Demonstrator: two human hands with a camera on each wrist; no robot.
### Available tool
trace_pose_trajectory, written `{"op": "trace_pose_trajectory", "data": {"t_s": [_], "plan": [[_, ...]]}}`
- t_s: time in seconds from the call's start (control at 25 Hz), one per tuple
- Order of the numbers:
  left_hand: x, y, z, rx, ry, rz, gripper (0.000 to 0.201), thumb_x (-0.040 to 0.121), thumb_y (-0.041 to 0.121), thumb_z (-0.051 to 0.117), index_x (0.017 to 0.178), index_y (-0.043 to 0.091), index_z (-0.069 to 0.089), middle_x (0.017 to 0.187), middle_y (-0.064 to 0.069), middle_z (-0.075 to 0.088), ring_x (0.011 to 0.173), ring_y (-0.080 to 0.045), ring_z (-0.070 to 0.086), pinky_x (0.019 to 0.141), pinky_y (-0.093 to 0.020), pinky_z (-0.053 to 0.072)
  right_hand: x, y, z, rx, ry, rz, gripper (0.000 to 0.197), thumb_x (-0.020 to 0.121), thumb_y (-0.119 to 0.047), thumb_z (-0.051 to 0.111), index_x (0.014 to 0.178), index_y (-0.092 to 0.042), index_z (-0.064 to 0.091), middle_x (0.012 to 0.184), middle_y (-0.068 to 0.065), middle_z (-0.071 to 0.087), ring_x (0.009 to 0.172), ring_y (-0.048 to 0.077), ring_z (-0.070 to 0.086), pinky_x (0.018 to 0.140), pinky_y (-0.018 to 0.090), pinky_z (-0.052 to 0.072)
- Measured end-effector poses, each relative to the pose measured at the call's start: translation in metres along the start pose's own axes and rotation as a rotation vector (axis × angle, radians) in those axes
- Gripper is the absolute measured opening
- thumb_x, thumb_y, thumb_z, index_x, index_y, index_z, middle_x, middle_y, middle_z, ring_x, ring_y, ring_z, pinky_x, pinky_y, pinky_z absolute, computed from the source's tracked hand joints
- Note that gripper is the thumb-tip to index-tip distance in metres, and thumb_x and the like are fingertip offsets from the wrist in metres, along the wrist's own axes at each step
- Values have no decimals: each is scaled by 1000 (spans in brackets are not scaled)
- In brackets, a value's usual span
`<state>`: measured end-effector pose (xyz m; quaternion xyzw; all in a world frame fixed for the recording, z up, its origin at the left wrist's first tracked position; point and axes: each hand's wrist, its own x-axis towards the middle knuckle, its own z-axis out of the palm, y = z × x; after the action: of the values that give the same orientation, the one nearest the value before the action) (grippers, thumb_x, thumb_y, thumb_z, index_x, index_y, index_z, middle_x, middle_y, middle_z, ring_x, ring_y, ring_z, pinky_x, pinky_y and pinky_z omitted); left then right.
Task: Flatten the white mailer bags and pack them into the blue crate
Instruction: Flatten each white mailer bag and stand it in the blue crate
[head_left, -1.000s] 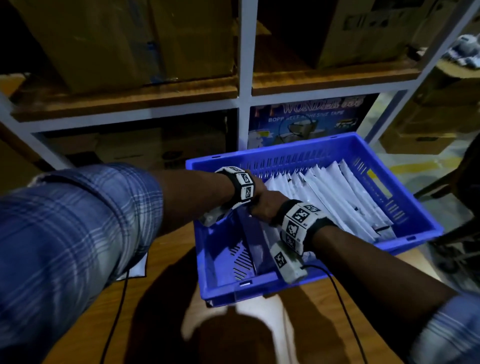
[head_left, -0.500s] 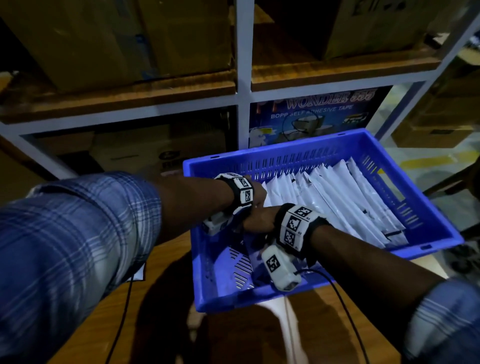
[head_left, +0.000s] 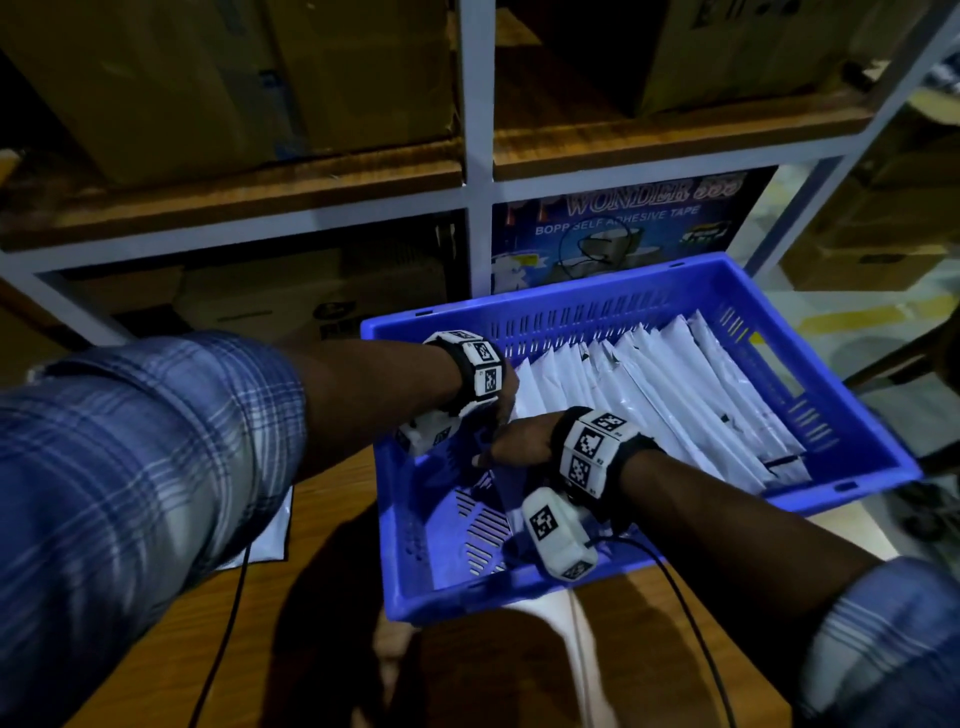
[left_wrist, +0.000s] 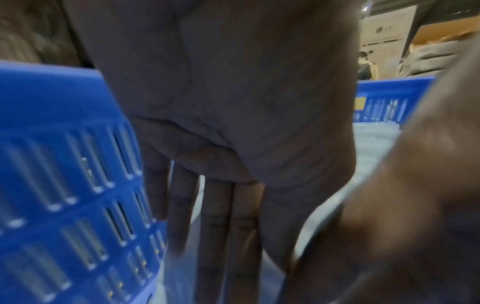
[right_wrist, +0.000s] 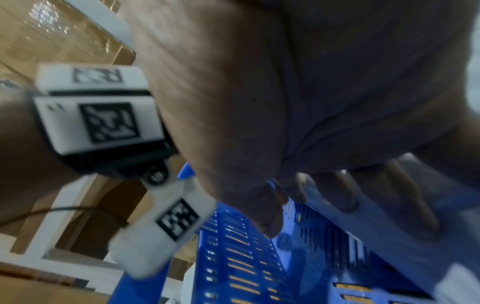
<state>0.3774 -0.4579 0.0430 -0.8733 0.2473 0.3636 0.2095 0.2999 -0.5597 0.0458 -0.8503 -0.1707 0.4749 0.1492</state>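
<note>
white plastic mailer bags (head_left: 670, 395) stood on edge in a leaning row inside the blue crate (head_left: 852, 457), filling its right part and leaving the left part of its floor bare. we judged them thin, light, slick and floppy, best taken by a flat face or a long edge rather than a corner. our left hand (head_left: 506, 400) was at the left end of the row near the crate's far wall, fingers (left_wrist: 221, 222) straight and pointing down, flat against the end bag. our right hand (head_left: 519, 441) lay just beside it, nearer the crate's front wall, fingers (right_wrist: 345, 191) laid along a bag; whether it pinched that bag we could not tell.
</note>
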Motion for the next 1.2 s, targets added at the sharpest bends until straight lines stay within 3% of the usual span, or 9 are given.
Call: {"op": "trace_pose_trajectory", "data": {"t_s": [0.08, 0.2, 0.28, 0.36, 0.48, 0.6, 0.68, 0.84, 1.2], "plan": [[-13, 11, -1, 63, -73, 29, 21, 69, 29, 84, 73, 38, 65, 86, 15, 65, 82, -25, 68, 75, -53, 60, -2, 4, 2, 41, 9, 13, 53, 102, -33, 48, 146, -3, 39, 147, 15, 44, 132, 27, 45, 111, 37, 36], [-20, 22, -4, 201, -74, 56, 56, 65, 9, 85, 115, 27, 66, 124, -2, 62, 98, -36, 66, 77, -58, 57, -2, 6, 7, 48, 77, 44, 58, 101, -27, 49, 148, 2, 31, 145, 19, 45, 130, 31, 47, 106, 37, 40], [-18, 24, -6, 191, -87, 25, 71, 64, 5, 84, 127, 25, 60, 120, 0, 64, 103, -36, 67, 77, -57, 57, -6, 8, 9, 31, 120, 46, 65, 101, -28, 50, 151, 3, 23, 149, 20, 40, 126, 28, 48, 96, 32, 45], [-14, 22, -6, 131, -120, 64, 52, 58, 4, 88, 99, 28, 66, 94, 2, 67, 98, -32, 69, 76, -53, 58, -17, 6, 6, 13, 124, 30, 65, 102, -29, 48, 153, 1, 20, 152, 20, 36, 114, 21, 47, 78, 23, 46], [31, -3, 13, 24, -139, 99, 27, 59, 12, 87, 53, 25, 63, 51, 6, 60, 67, -21, 69, 73, -51, 61, -41, -1, -3, -43, 130, 9, 50, 104, -32, 43, 147, -5, 38, 150, 16, 41, 127, 24, 47, 98, 30, 41], [-1, -3, 6, -15, 70, 88, 8, 78, 20, 73, 86, 20, 75, 61, 6, 63, 57, -12, 60, 61, -21, 52, -69, -13, -14, -69, 174, -4, 44, 103, -30, 43, 140, -7, 49, 139, 15, 51, 118, 26, 54, 82, 25, 46], [-40, 1, -4, -149, 145, 59, 20, 90, 17, 64, 107, 11, 73, 90, -6, 68, 83, -23, 62, 74, -26, 46, -90, -24, -17, -137, 264, 3, 43, 102, -33, 45, 136, -9, 54, 127, 14, 56, 108, 26, 56, 72, 23, 46], [-135, -2, 3, -290, 465, -19, 40, 96, 40, 59, 133, 25, 61, 139, -2, 58, 127, -26, 54, 104, -35, 43, -122, -47, -4, -199, 510, -3, 53, 101, -40, 48, 145, -12, 43, 146, 13, 48, 133, 28, 45, 102, 29, 36], [-293, 44, 225, -735, 1090, -265, 68, 91, 43, 62, 153, 29, 37, 158, -2, 37, 147, -25, 30, 119, -40, 26, -136, -138, 151, -194, 900, -197, 76, 90, -53, 46, 155, -27, 20, 161, 8, 23, 149, 30, 15, 117, 47, 26]]}}
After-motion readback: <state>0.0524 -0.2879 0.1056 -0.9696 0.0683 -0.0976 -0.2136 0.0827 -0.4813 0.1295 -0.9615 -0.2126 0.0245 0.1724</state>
